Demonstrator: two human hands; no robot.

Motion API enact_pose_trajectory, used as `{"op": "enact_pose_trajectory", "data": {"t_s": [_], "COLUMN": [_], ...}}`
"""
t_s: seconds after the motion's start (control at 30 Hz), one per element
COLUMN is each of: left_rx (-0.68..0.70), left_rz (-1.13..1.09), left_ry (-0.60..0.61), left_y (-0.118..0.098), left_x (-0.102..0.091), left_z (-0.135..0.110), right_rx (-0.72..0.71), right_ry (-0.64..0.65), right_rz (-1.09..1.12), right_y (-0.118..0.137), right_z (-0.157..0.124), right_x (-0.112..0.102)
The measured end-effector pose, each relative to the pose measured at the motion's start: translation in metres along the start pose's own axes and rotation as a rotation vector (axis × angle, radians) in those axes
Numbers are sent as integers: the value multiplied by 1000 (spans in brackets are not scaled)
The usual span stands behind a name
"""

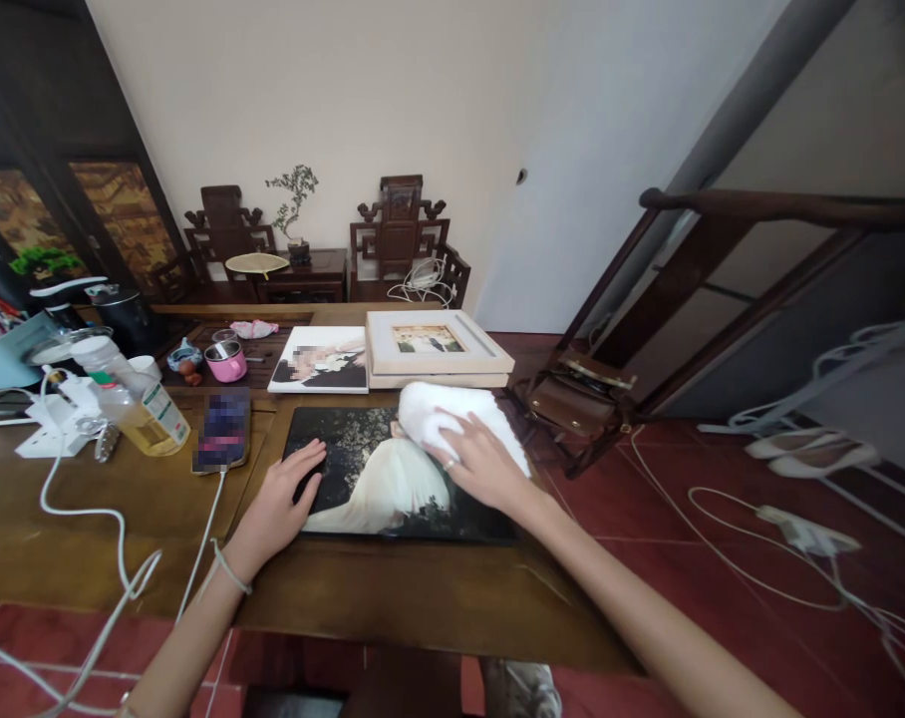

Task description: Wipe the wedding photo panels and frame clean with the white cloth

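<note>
A large dark photo panel (pixel 378 489) with a pale dress in its picture lies flat on the wooden table. On its left edge rests my left hand (pixel 284 499), fingers stretched out and holding nothing. My right hand (pixel 482 464) presses a fluffy white cloth (pixel 456 404) onto the panel's upper right part. The cloth hides that part of the picture and hangs past the right edge. Just behind the panel are a white photo print (pixel 322 364) and a cream box with a framed photo (pixel 438 344).
Left of the panel lie a phone (pixel 223 429) on a charging cable, a tilted bottle of yellow liquid (pixel 153 414), a white power strip (pixel 56 419) and a pink cup (pixel 226 361). A wooden chair (pixel 617 349) holding a brown bag (pixel 579 399) stands at the right. Cables (pixel 758 558) cross the red floor.
</note>
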State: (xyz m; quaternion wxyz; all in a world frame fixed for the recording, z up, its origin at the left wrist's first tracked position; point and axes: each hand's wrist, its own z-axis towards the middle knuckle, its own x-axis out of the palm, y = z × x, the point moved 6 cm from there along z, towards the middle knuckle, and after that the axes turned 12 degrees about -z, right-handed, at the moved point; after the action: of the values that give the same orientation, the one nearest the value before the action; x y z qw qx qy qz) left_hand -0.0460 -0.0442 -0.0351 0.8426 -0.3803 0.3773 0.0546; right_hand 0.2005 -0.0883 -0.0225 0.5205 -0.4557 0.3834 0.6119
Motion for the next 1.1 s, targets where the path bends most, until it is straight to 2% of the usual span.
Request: {"op": "enact_pose_trajectory", "data": {"t_s": [0.1,0.2,0.33,0.43,0.5,0.57,0.73,0.83,0.93,1.03,1.1], "left_rx": [-3,1,-3,-12,-15,-16,-7,-4,-12,-15,-20], "left_rz": [-2,-12,-9,-10,-11,-6,5,6,-4,-19,-21], "left_ry": [-2,-4,4,14,11,7,11,14,11,-2,-25], "left_y": [0,0,1,1,1,1,0,1,2,3,2], "left_x": [0,0,0,0,0,0,0,1,1,1,-1], "left_z": [0,-1,-1,-1,-1,0,-1,-1,-1,-1,-1], "right_rx": [48,-31,-283,-404,-390,-329,-61,60,37,-111,-222], "right_ry": [13,48,104,124,127,103,-9,7,46,68,98], "right_rz": [-35,9,167,237,244,227,72,4,5,69,124], "right_y": [7,42,100,122,118,100,32,15,30,65,87], "right_z": [19,18,-20,-50,-59,-57,-20,6,28,36,30], "right_x": [4,2,-9,-18,-21,-21,-8,1,3,0,-3]}}
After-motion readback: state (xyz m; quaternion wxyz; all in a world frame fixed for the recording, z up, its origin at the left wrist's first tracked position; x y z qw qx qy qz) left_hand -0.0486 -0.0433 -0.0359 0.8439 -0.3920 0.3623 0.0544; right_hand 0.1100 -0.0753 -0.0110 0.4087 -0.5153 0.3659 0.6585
